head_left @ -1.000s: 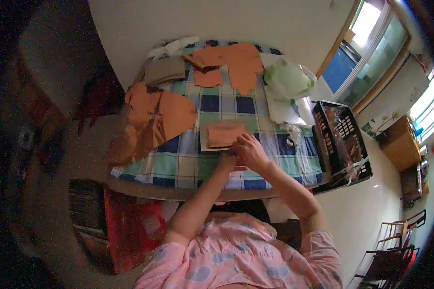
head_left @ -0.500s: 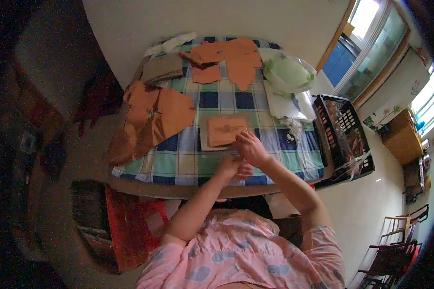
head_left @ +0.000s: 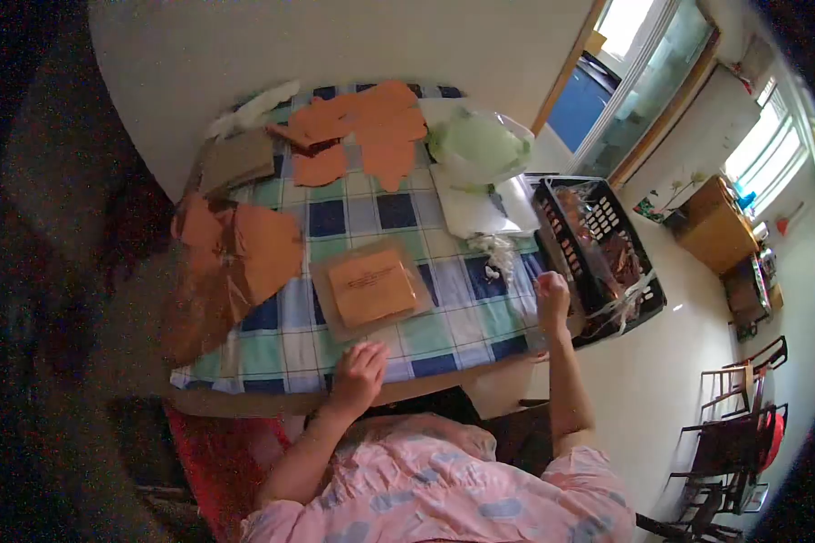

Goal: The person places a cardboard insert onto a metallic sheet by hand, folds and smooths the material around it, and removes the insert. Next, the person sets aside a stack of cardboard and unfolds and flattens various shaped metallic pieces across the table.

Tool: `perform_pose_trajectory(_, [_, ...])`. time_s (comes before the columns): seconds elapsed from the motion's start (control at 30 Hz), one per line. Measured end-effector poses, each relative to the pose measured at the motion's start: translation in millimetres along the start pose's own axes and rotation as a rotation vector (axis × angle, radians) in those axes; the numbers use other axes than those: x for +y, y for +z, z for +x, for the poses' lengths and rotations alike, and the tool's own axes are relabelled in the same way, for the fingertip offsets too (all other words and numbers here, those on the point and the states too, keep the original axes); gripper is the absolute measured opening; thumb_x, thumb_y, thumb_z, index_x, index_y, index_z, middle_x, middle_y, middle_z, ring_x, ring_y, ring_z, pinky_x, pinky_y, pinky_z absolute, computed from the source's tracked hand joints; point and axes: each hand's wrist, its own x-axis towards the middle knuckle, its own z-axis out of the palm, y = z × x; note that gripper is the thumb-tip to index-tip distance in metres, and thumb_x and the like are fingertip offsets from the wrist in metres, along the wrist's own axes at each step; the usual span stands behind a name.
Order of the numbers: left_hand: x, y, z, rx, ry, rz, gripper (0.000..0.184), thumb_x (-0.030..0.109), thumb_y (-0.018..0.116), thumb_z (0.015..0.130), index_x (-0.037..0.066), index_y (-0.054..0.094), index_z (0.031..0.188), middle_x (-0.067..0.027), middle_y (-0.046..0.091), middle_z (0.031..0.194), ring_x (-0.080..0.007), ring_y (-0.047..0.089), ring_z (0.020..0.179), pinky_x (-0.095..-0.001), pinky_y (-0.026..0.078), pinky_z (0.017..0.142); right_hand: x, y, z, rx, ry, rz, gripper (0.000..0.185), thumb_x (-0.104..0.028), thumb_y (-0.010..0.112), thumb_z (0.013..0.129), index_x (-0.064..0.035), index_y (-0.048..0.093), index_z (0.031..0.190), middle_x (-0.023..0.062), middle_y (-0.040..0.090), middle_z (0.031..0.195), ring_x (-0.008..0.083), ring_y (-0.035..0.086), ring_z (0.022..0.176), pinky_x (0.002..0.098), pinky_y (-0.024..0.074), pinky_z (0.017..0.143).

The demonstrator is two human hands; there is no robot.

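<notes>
A square orange-tan folded piece with dark print (head_left: 371,285) lies inside a clear plastic sleeve (head_left: 328,312) on the checked cloth. My left hand (head_left: 359,376) rests at the table's front edge, just below the sleeve, with its fingers laid out and holding nothing. Over at the right edge, my right hand (head_left: 552,299) has its fingers curled together beside the black crate (head_left: 607,244); whatever may be between them is hidden. Small white bits (head_left: 493,269) in crumpled plastic lie to the left of that hand.
Orange cut-out sheets lie at the back (head_left: 385,127) and left (head_left: 258,244). A brown stack (head_left: 237,163) sits back left. Near the crate are white plastic sheets (head_left: 466,208) and a pale green bag (head_left: 480,145). A red stool (head_left: 235,462) stands below the table.
My right hand has left the folded piece and moved right to beside the crate. My left hand has moved left to the table edge. The view has shifted and the sleeve appears turned.
</notes>
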Motion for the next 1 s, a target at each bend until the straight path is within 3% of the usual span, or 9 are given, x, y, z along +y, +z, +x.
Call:
perform_pose_trajectory(0.23, [-6.9, -1.9, 37.3, 0.057, -0.033, 0.131, 0.037, 0.011, 0.066, 0.074, 0.008, 0.059, 0.110, -0.0090, 0.055, 0.115, -0.0268, 0.050, 0.110, -0.0427, 0.040, 0.095, 28.8, 13.5, -5.4, -0.163, 0.091, -0.113, 0.015, -0.014, 0.067, 0.077, -0.0022, 0.058, 0.080, 0.0146, 0.060, 0.078, 0.0315, 0.060, 0.074, 0.0405, 0.0469, 0.066])
perform_pose_trajectory(0.33, [-24.1, 17.3, 33.2, 0.012, 0.015, 0.169, 0.040, 0.015, 0.067, 0.073, 0.009, 0.059, 0.112, -0.0090, 0.055, 0.115, -0.0260, 0.048, 0.112, -0.0448, 0.038, 0.096, 12.9, 3.4, -0.1, -0.067, 0.145, -0.032, 0.013, -0.013, 0.066, 0.078, -0.0028, 0.059, 0.079, 0.0139, 0.060, 0.077, 0.0305, 0.060, 0.072, 0.0399, 0.0470, 0.066])
perform_pose_trajectory(0.37, [-25.6, 19.6, 31.8, -0.002, 0.007, 0.165, 0.041, 0.017, 0.067, 0.073, 0.009, 0.059, 0.112, -0.0089, 0.055, 0.115, -0.0257, 0.048, 0.111, -0.0452, 0.038, 0.096, -17.4, -8.5, 2.2, -0.053, 0.110, 0.034, 0.007, -0.008, 0.065, 0.078, -0.0034, 0.059, 0.080, 0.0133, 0.059, 0.074, 0.0292, 0.059, 0.069, 0.0378, 0.0466, 0.063])
perform_pose_trajectory(0.47, [-21.0, 13.3, 36.7, -0.025, -0.021, 0.174, 0.043, 0.018, 0.067, 0.072, 0.009, 0.059, 0.113, -0.0079, 0.054, 0.115, -0.0251, 0.048, 0.110, -0.0441, 0.037, 0.097, -51.3, 12.6, -43.0, -0.637, 0.518, 0.850, 0.021, -0.019, 0.063, 0.079, -0.0083, 0.060, 0.096, 0.0034, 0.059, 0.084, 0.0120, 0.053, 0.069, 0.0274, 0.0456, 0.061])
perform_pose_trajectory(0.5, [-18.9, 11.0, 39.2, -0.030, -0.028, 0.179, 0.043, 0.018, 0.067, 0.072, 0.009, 0.059, 0.113, -0.0075, 0.054, 0.115, -0.0249, 0.048, 0.110, -0.0433, 0.037, 0.097, -59.9, 25.7, -63.7, -0.648, 0.227, 0.655, 0.012, -0.014, 0.062, 0.080, -0.0063, 0.060, 0.090, 0.0052, 0.057, 0.080, 0.0149, 0.054, 0.067, 0.0284, 0.0451, 0.058])
perform_pose_trajectory(0.67, [-23.4, 18.2, 37.2, -0.031, -0.026, 0.160, 0.042, 0.018, 0.066, 0.073, 0.010, 0.059, 0.113, -0.0065, 0.054, 0.113, -0.0256, 0.048, 0.109, -0.0440, 0.036, 0.098, -133.1, 18.6, -61.1, -0.650, -0.001, 0.268, 0.007, -0.011, 0.064, 0.079, -0.0050, 0.061, 0.082, 0.0099, 0.057, 0.076, 0.0241, 0.059, 0.066, 0.0335, 0.0475, 0.058])
perform_pose_trajectory(0.8, [-18.3, 14.6, 38.0, -0.033, -0.063, 0.131, 0.041, 0.018, 0.066, 0.073, 0.010, 0.059, 0.113, -0.0066, 0.053, 0.113, -0.0261, 0.047, 0.110, -0.0442, 0.035, 0.099, -134.3, 23.3, -61.7, -0.626, 0.071, 0.315, 0.014, -0.019, 0.066, 0.079, -0.0085, 0.059, 0.085, 0.0129, 0.060, 0.084, 0.0356, 0.060, 0.075, 0.0407, 0.0476, 0.063])
perform_pose_trajectory(0.9, [-16.6, 11.6, 39.0, -0.030, -0.064, 0.123, 0.042, 0.018, 0.067, 0.073, 0.010, 0.059, 0.113, -0.0070, 0.053, 0.113, -0.0263, 0.046, 0.111, -0.0444, 0.035, 0.099, -152.0, 19.5, -56.5, -0.603, 0.113, 0.321, 0.011, -0.012, 0.066, 0.078, -0.0069, 0.058, 0.085, 0.0129, 0.060, 0.085, 0.0351, 0.060, 0.076, 0.0389, 0.0481, 0.066])
perform_pose_trajectory(1.0, [-17.1, 11.9, 38.5, -0.033, -0.061, 0.110, 0.043, 0.018, 0.067, 0.072, 0.010, 0.058, 0.113, -0.0075, 0.052, 0.114, -0.0265, 0.045, 0.112, -0.0444, 0.035, 0.099, -153.1, 42.0, -61.9, -0.502, 0.063, 0.500, 0.014, -0.002, 0.064, 0.079, -0.0038, 0.061, 0.092, 0.0109, 0.059, 0.091, 0.0203, 0.060, 0.072, 0.0313, 0.0489, 0.060])
